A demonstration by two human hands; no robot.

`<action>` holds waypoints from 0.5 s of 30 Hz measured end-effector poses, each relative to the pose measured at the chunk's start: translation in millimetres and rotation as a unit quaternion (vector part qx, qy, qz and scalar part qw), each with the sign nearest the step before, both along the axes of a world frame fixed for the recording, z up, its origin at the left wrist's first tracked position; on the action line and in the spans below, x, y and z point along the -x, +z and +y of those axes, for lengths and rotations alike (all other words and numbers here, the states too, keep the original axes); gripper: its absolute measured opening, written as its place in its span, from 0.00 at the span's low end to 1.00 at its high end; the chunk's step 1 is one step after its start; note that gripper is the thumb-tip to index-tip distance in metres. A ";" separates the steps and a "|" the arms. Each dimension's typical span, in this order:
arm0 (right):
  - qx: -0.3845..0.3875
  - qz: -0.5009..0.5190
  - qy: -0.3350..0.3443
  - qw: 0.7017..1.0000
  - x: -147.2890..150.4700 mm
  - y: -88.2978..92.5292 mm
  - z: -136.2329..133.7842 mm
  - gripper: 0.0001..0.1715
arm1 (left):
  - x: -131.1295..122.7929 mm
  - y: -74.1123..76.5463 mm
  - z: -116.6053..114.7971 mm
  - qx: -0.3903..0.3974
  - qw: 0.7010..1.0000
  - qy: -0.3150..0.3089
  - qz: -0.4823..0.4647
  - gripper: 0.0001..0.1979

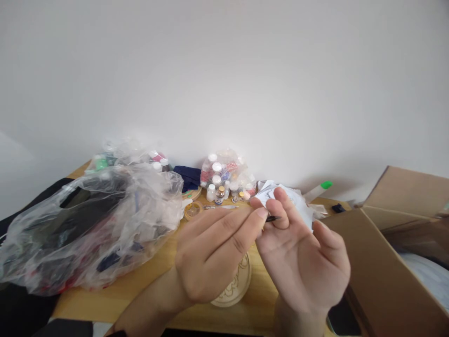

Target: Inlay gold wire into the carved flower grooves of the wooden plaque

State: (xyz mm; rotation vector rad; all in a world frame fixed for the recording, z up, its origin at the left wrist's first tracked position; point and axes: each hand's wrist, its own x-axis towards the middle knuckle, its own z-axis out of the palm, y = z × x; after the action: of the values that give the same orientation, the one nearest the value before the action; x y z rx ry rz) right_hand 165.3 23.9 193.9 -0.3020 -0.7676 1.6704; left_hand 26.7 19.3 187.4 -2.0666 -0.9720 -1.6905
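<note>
My left hand (213, 255) is closed in a pinch, its thumb and fingertips around a small dark pointed thing (272, 218). The rest of that thing is hidden by the fingers, so I cannot tell its kind. My right hand (301, 262) is turned palm up, fingers bent and apart, with the dark tip close against its fingers. Below the left hand, partly covered by it, a round pale piece (238, 291) with curly gold-brown lines lies on the wooden table (150, 306).
A large clear plastic bag (105, 224) fills the left side. Small bottles (219, 194) and a bag of white-capped bottles (226, 171) stand by the wall. Papers (268, 191) and a green-capped tube (318, 190) lie behind my right hand. An opened cardboard box (396, 276) is at right.
</note>
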 end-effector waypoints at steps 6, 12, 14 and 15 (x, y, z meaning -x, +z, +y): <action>0.009 -0.014 -0.010 1.000 -0.3 1.1 0.1 0.24 | -1.8 -1.5 -0.6 -0.005 1.000 0.003 -0.014 0.11; 0.008 0.015 -0.006 1.000 -0.5 1.2 -0.6 0.23 | -4.4 -3.8 0.0 0.011 0.999 0.026 -0.043 0.14; 0.007 0.022 -0.007 1.000 -1.0 1.3 -1.0 0.23 | -5.5 -4.1 0.7 0.005 0.999 0.017 -0.051 0.15; 0.007 0.022 -0.007 1.000 -1.1 1.2 -1.1 0.23 | -6.0 -4.3 0.9 0.002 0.998 0.013 -0.056 0.14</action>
State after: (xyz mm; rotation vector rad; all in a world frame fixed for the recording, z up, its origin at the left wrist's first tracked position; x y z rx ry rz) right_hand 166.5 22.8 195.1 -0.2801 -0.7194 1.6640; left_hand 32.7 20.2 183.2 -1.9698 -1.0329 -1.8099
